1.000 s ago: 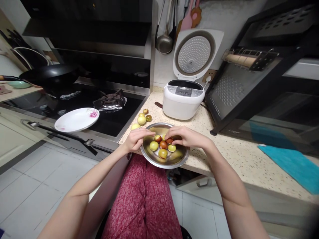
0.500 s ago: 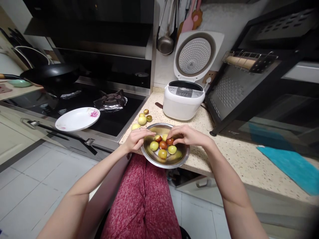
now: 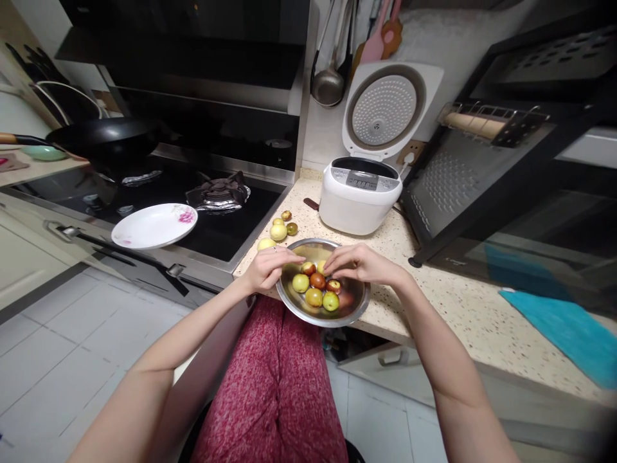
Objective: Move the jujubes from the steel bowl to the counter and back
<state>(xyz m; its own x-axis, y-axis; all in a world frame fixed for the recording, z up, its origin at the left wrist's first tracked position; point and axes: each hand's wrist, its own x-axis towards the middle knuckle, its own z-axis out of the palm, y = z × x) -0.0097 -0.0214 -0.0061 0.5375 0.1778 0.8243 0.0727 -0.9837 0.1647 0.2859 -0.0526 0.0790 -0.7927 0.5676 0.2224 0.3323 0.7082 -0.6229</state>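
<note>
Speckled kitchen surface [image 3: 434, 302] carries our steel bowl [image 3: 357, 310] at its front edge. The bowl holds small glossy jujubes [image 3: 317, 280], green, yellow and red-brown. Our left hand [image 3: 267, 267] rests over the bowl's left rim and our right hand [image 3: 361, 263] over its far side, hiding some fruit. Both sets of fingers curl down, and we cannot tell whether they grip any. Beyond the bowl lie loose jujubes [image 3: 278, 231] and an open rice cooker [image 3: 359, 199].
</note>
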